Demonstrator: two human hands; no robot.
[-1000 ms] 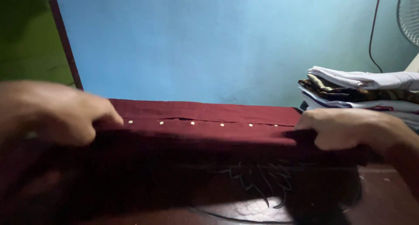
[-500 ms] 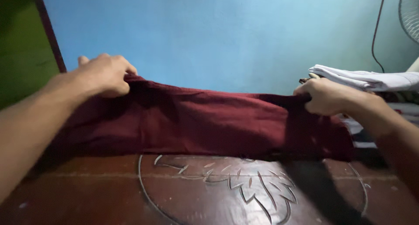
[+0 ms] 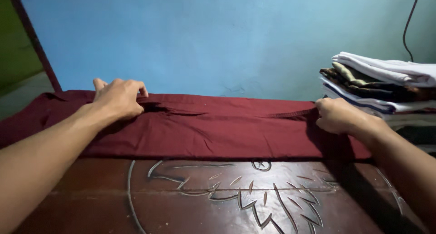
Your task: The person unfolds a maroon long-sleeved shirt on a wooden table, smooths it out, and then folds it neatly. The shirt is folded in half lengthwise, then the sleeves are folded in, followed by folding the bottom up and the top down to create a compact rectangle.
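A carved dark wooden surface (image 3: 218, 197) carried the soft, light maroon folded cloth garment (image 3: 218, 134). Left hand (image 3: 119, 98) and right hand (image 3: 338, 116) fingers pinched its far edge, best gripped there; beyond stood a stack of folded clothes (image 3: 386, 86).

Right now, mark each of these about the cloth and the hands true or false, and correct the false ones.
1. Both hands grip the far edge of the maroon cloth. True: the left hand and the right hand each pinch it.
2. The cloth hangs in the air. False: it lies on the carved wooden surface.
3. A stack of folded clothes sits at the right. True.
4. The wall behind is red. False: it is blue.
5. The left hand holds scissors. False: it holds only cloth.
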